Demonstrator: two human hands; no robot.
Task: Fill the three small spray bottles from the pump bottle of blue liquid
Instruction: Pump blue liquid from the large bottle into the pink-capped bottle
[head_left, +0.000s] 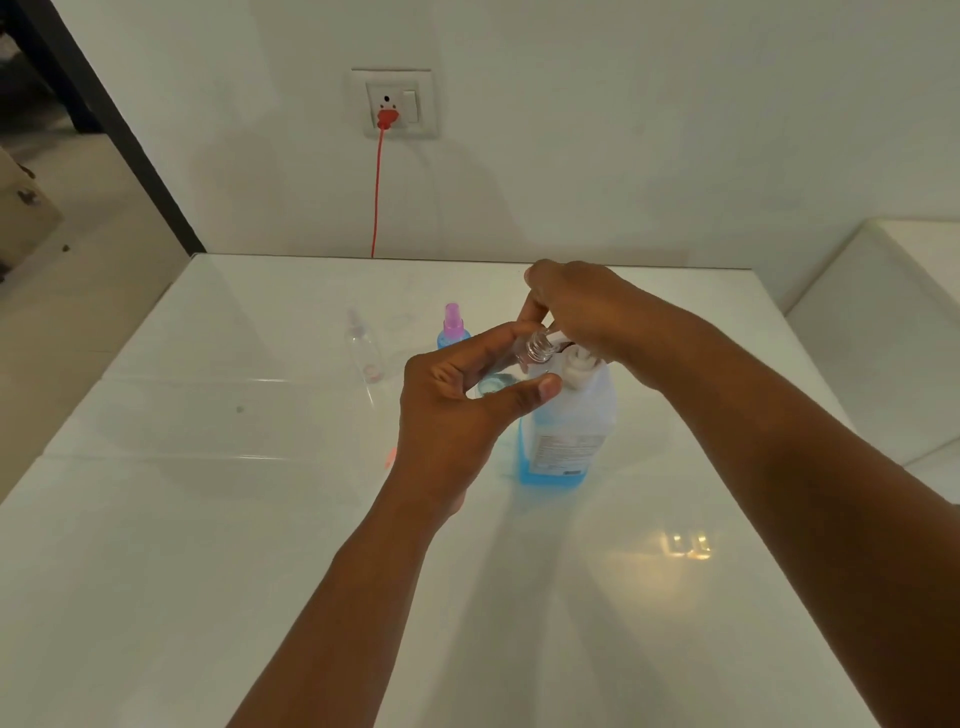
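The left hand (457, 410) holds a small clear spray bottle (535, 353) with no cap, pinched between thumb and fingers. Its open neck sits right under the spout of the pump bottle (569, 426). The right hand (587, 312) rests on top of the pump, fingers curled around the pump head. The pump bottle stands on the white table (208, 519) with blue liquid low inside it. Farther back stands a spray bottle with a pink top (453, 327) and blue inside. Left of it stands a clear bottle (363, 348). A red cord (376, 197) hangs from the wall socket (397, 104).
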